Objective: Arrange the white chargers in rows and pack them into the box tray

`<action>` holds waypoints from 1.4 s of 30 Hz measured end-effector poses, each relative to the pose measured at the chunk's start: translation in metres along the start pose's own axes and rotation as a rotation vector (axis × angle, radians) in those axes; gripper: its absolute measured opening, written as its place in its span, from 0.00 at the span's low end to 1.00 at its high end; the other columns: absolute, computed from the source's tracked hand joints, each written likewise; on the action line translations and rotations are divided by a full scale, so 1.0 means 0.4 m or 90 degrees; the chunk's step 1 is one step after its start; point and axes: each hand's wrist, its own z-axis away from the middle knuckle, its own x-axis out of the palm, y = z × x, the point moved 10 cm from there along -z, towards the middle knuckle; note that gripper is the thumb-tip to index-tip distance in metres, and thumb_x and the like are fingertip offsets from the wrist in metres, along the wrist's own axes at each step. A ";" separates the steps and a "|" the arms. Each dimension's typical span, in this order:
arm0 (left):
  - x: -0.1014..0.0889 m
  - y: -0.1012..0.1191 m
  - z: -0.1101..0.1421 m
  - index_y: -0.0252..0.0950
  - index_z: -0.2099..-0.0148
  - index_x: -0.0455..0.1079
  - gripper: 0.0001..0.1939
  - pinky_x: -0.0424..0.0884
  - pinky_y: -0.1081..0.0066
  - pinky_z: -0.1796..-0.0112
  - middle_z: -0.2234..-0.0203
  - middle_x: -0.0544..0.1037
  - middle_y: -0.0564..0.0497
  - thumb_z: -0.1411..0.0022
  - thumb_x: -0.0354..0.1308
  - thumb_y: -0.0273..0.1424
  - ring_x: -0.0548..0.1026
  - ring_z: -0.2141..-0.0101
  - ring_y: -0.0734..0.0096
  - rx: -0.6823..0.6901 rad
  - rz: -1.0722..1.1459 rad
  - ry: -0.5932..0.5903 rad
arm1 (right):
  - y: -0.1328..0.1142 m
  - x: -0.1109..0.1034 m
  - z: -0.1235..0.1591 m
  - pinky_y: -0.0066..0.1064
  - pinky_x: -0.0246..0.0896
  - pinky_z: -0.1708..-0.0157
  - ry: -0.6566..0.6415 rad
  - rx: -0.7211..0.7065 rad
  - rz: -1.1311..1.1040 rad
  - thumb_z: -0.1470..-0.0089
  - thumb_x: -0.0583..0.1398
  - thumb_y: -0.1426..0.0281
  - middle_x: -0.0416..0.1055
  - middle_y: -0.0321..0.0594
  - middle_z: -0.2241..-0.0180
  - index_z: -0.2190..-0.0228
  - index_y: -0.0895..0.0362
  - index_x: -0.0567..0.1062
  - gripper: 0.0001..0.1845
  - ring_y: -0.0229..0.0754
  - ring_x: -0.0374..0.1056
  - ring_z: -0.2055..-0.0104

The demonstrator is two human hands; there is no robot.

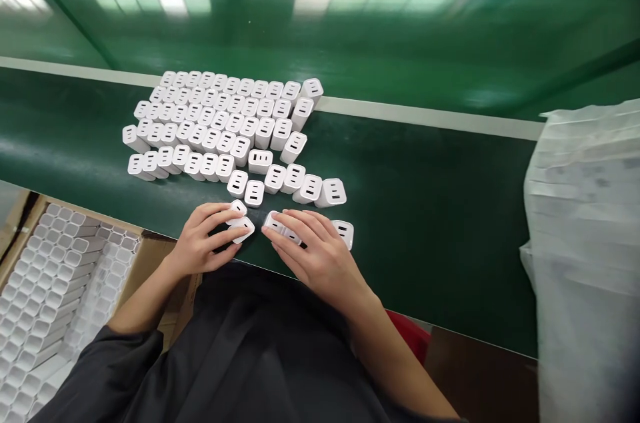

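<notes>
My left hand (pixel 203 240) is closed around two white USB chargers (pixel 243 230) near the front edge of the green table, its fingers lying over their port faces. A short gap away, my right hand (pixel 320 253) covers a few more white USB chargers (pixel 274 222); its fingers partly hide them. Another charger (pixel 344 231) shows just beyond the right hand's knuckles. Ahead of both hands stand many upright chargers (pixel 220 120) in slanting rows, port faces up. A looser line of chargers (pixel 307 188) lies nearest the right hand.
At lower left, an open cardboard box (pixel 143 256) holds many white charger housings (pixel 50 276). A green panel with a pale ledge (pixel 425 115) runs behind the table (pixel 440 223). White sheeting (pixel 585 243) hangs at the right. Something red (pixel 410 336) shows below the table edge.
</notes>
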 end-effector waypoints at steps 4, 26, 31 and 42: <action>0.004 -0.010 -0.009 0.41 0.39 0.62 0.31 0.70 0.52 0.46 0.46 0.71 0.40 0.42 0.66 0.40 0.70 0.44 0.51 -0.043 -0.001 -0.002 | 0.010 -0.013 0.002 0.46 0.62 0.43 -0.009 0.024 0.041 0.37 0.61 0.69 0.72 0.46 0.46 0.48 0.55 0.74 0.16 0.51 0.68 0.45; 0.084 0.027 -0.075 0.43 0.30 0.51 0.42 0.63 0.59 0.37 0.38 0.65 0.47 0.45 0.44 0.13 0.59 0.35 0.63 0.044 0.212 -0.388 | 0.044 -0.034 0.043 0.41 0.64 0.47 -0.041 0.000 0.053 0.36 0.60 0.71 0.73 0.43 0.48 0.49 0.53 0.75 0.14 0.45 0.72 0.50; 0.056 0.039 -0.071 0.41 0.30 0.48 0.36 0.62 0.49 0.38 0.35 0.60 0.40 0.37 0.53 0.23 0.59 0.35 0.54 0.009 0.233 -0.231 | 0.070 -0.065 0.068 0.50 0.56 0.37 -0.039 0.038 0.032 0.38 0.62 0.62 0.68 0.47 0.42 0.42 0.53 0.68 0.25 0.51 0.66 0.41; 0.097 0.052 -0.088 0.36 0.36 0.59 0.36 0.72 0.65 0.55 0.56 0.79 0.43 0.39 0.63 0.47 0.78 0.56 0.60 0.001 -0.017 -0.050 | 0.141 -0.047 0.135 0.41 0.70 0.53 0.061 0.153 -0.065 0.42 0.66 0.63 0.72 0.46 0.49 0.42 0.51 0.67 0.29 0.49 0.71 0.52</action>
